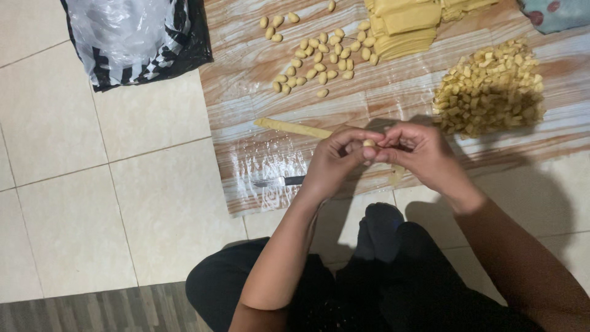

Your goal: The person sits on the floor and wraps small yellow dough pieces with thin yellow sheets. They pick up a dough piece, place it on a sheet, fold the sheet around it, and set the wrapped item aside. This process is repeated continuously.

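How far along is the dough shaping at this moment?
Done: a scatter of shaped pieces lies on the mat. In hand: the left hand and right hand pinch one small dough piece between the fingertips. Left: a big pile of cut bits, a dough roll and stacked sheets.

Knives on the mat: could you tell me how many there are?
1: the knife lies near the mat's front edge, handle partly under the left hand; others may be hidden.
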